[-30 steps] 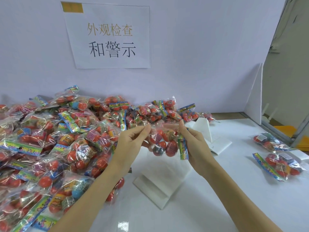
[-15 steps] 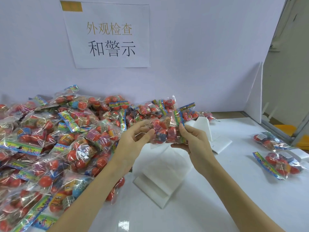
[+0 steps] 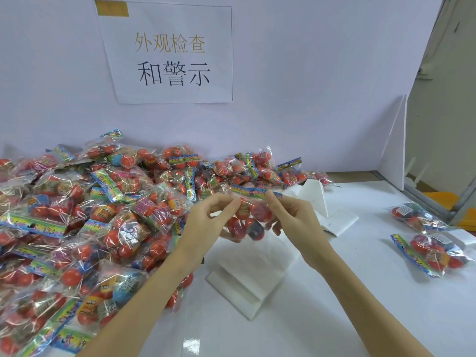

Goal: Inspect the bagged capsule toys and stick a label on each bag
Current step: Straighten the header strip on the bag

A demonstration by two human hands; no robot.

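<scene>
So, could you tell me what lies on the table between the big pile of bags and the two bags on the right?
In the head view, white label sheets lie there.

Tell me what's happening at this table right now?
A person is holding one bag of capsule toys up over the white table, the left hand and right hand each pinching its colourful top strip. A big heap of bags lies to the left, two bags sit apart on the right, and white sheets lie below the hands. No label is visibly going on yet.
</scene>
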